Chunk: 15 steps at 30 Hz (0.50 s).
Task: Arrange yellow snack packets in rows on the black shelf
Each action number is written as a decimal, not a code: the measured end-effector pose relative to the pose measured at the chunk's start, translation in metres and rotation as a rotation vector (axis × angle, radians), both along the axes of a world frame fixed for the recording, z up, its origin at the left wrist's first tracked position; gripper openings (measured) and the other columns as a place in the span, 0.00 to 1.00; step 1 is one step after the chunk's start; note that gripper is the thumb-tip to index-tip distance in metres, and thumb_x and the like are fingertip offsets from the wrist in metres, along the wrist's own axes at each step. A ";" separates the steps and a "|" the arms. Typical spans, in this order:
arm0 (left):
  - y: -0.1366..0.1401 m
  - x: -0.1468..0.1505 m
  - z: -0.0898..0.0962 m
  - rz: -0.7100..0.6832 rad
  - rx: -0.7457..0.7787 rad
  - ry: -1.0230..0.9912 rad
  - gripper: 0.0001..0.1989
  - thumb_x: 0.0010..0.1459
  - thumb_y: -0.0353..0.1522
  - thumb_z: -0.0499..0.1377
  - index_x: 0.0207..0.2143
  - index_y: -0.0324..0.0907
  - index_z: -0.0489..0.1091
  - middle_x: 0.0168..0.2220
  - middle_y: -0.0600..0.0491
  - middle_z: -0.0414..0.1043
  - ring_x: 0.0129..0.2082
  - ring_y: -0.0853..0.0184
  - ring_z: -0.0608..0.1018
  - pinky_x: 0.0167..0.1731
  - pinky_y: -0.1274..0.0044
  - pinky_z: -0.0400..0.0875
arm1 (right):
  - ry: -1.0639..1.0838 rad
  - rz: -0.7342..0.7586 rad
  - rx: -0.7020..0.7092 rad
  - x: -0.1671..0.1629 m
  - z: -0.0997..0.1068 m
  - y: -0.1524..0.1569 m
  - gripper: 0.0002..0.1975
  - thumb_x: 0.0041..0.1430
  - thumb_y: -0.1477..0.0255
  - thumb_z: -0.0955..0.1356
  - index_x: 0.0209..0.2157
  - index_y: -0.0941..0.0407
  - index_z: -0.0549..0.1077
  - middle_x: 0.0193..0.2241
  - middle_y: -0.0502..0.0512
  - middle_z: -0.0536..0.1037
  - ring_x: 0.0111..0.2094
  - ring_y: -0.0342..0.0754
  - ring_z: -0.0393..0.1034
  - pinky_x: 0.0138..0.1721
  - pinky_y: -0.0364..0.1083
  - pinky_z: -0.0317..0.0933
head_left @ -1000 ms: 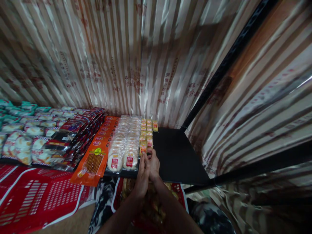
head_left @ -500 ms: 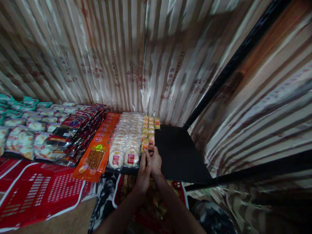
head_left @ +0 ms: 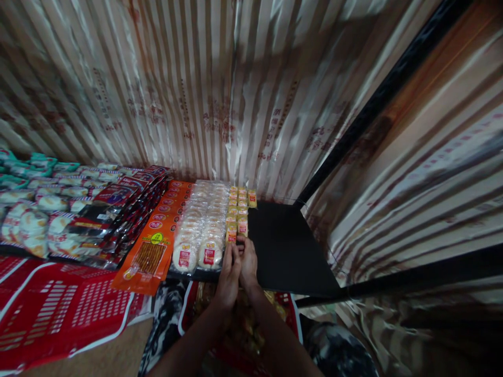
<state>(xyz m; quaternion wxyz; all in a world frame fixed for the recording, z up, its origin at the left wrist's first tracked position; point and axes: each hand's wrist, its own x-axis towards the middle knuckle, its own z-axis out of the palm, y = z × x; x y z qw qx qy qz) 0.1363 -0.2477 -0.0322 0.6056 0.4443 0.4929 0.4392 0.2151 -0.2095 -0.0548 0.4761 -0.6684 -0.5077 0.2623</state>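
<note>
Yellow packets [head_left: 242, 226] at the fingertips, two rows on black shelf [head_left: 293, 251], one extra packet back right. Left hand [head_left: 228, 275]: fingers close together, tips at left row's front packet; pinching or just touching, can't tell. Right hand [head_left: 248, 264]: fingers bent, just beside it, grip unclear. Left of rows: round white crackers [head_left: 184, 256], then orange bag [head_left: 155, 256]. Red basket [head_left: 297, 319] below shelf edge. Striped sheeting [head_left: 251, 94] behind.
</note>
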 end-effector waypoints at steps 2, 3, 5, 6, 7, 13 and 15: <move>0.001 0.000 -0.004 0.002 0.025 -0.018 0.35 0.57 0.47 0.48 0.62 0.39 0.46 0.65 0.50 0.39 0.64 0.64 0.46 0.62 0.73 0.41 | 0.010 0.029 0.023 0.000 0.000 -0.001 0.16 0.53 0.64 0.61 0.40 0.57 0.69 0.38 0.57 0.71 0.29 0.45 0.69 0.31 0.44 0.66; 0.001 0.001 -0.007 0.002 0.032 -0.018 0.35 0.58 0.47 0.48 0.62 0.39 0.45 0.65 0.50 0.39 0.64 0.64 0.46 0.62 0.73 0.41 | 0.015 0.046 0.036 0.000 -0.001 -0.001 0.16 0.53 0.65 0.60 0.40 0.57 0.70 0.39 0.58 0.71 0.30 0.45 0.69 0.31 0.44 0.66; 0.002 0.002 -0.011 0.007 0.039 -0.001 0.35 0.58 0.46 0.48 0.62 0.38 0.45 0.65 0.50 0.38 0.64 0.64 0.46 0.62 0.73 0.41 | 0.021 0.070 0.062 0.000 -0.003 0.000 0.16 0.54 0.66 0.60 0.41 0.56 0.71 0.41 0.58 0.71 0.33 0.45 0.69 0.33 0.43 0.66; 0.003 0.003 -0.012 0.009 0.036 0.011 0.35 0.58 0.45 0.48 0.62 0.38 0.45 0.65 0.50 0.38 0.64 0.64 0.46 0.62 0.73 0.40 | 0.020 0.075 0.081 0.001 -0.005 0.000 0.15 0.54 0.67 0.59 0.40 0.56 0.72 0.41 0.58 0.71 0.35 0.45 0.69 0.35 0.43 0.66; 0.003 0.003 -0.012 0.008 0.030 0.022 0.34 0.58 0.45 0.48 0.62 0.38 0.46 0.65 0.50 0.39 0.64 0.64 0.46 0.62 0.73 0.40 | 0.014 0.072 0.105 0.001 -0.007 0.000 0.15 0.54 0.68 0.59 0.40 0.55 0.72 0.41 0.58 0.71 0.37 0.46 0.69 0.37 0.44 0.65; 0.003 0.005 -0.002 0.032 0.007 0.068 0.30 0.58 0.43 0.48 0.59 0.37 0.53 0.64 0.48 0.46 0.63 0.64 0.50 0.62 0.73 0.42 | -0.024 0.019 0.243 0.001 -0.009 0.002 0.15 0.54 0.73 0.59 0.38 0.55 0.74 0.38 0.56 0.73 0.40 0.46 0.68 0.43 0.45 0.63; -0.002 0.003 0.001 0.045 0.050 0.069 0.27 0.58 0.41 0.48 0.57 0.38 0.58 0.62 0.47 0.51 0.62 0.63 0.55 0.61 0.71 0.46 | -0.049 0.000 0.283 0.000 -0.003 -0.004 0.15 0.55 0.72 0.59 0.38 0.56 0.74 0.38 0.56 0.72 0.40 0.46 0.68 0.43 0.45 0.63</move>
